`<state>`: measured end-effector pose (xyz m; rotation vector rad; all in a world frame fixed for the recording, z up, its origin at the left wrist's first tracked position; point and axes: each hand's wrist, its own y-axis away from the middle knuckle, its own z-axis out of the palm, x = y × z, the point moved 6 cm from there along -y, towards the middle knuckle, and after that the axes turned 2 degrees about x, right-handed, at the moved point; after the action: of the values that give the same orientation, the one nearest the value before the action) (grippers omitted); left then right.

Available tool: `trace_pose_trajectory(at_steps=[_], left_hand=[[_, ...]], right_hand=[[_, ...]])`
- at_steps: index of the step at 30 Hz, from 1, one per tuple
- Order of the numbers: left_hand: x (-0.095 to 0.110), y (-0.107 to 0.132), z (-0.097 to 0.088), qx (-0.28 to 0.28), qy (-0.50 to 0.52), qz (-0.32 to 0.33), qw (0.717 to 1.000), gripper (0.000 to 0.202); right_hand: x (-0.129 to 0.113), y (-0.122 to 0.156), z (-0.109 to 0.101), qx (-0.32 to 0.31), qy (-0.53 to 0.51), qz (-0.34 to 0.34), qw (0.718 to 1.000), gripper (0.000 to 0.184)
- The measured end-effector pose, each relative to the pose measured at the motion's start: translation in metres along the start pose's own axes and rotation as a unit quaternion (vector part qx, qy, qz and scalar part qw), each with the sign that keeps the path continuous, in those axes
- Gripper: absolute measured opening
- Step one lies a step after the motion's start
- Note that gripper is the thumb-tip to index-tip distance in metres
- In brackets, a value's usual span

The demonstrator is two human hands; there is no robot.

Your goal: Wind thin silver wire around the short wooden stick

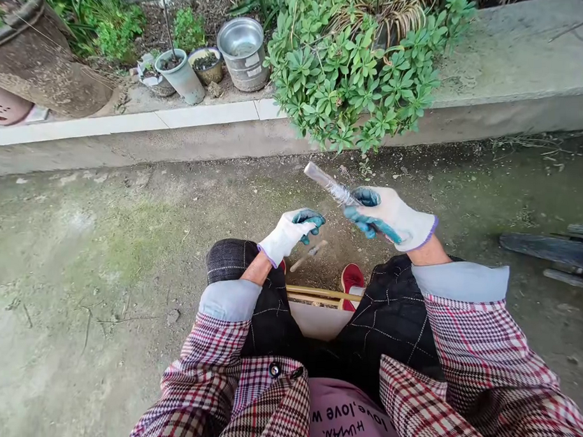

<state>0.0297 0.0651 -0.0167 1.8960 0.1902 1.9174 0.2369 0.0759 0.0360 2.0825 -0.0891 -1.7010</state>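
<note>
The right hand (391,217), in a white knit glove with rubbery blue-green fingers, closes round a smooth, cylindrical rod (329,186) before the leafy shrub (349,74) — a firm grip should keep its silvery winding (341,195) tight. The left hand (291,233), farther from the shrub, has half-curled fingers; whether they hold anything cannot be told.

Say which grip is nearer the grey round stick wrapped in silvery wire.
Right: the right grip holds the wire-wrapped stick; the left grip is apart, below its free end.
</note>
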Motion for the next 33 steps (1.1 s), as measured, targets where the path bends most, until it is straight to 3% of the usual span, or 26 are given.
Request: trace_pose_trajectory(at_steps=[4, 6, 8, 12, 16, 24, 28, 30, 33], left_hand=[[-0.007, -0.014, 0.000, -0.034, -0.063, 0.019, 0.997, 0.016], [-0.007, -0.014, 0.003, -0.067, -0.124, 0.051, 0.989, 0.014], [-0.007, -0.009, 0.008, -0.105, -0.202, 0.087, 0.970, 0.013], [-0.016, 0.003, 0.015, -0.154, -0.319, 0.102, 0.930, 0.013], [-0.025, 0.007, 0.016, -0.147, -0.353, 0.058, 0.922, 0.017], [-0.026, -0.002, -0.004, -0.019, -0.304, 0.111, 0.946, 0.018], [-0.025, -0.006, -0.014, 0.035, -0.259, 0.146, 0.954, 0.010], [-0.026, -0.007, -0.014, 0.038, -0.225, 0.125, 0.966, 0.006], [-0.031, -0.004, -0.007, 0.011, -0.140, 0.049, 0.989, 0.007]], right_hand=[[0.015, 0.017, 0.009, -0.146, 0.101, 0.027, 0.984, 0.044], [0.027, 0.025, 0.012, -0.211, 0.186, 0.039, 0.959, 0.038], [0.039, 0.028, 0.013, -0.238, 0.279, 0.040, 0.930, 0.030], [0.056, 0.022, 0.011, -0.198, 0.449, 0.058, 0.869, 0.018], [0.059, 0.009, 0.011, -0.123, 0.525, 0.068, 0.840, 0.019], [0.053, 0.004, 0.015, -0.092, 0.511, 0.053, 0.853, 0.025], [0.049, 0.011, 0.012, -0.089, 0.453, 0.039, 0.886, 0.020], [0.047, 0.011, 0.010, -0.069, 0.431, 0.042, 0.899, 0.017], [0.041, 0.007, 0.011, -0.036, 0.473, 0.027, 0.880, 0.016]])
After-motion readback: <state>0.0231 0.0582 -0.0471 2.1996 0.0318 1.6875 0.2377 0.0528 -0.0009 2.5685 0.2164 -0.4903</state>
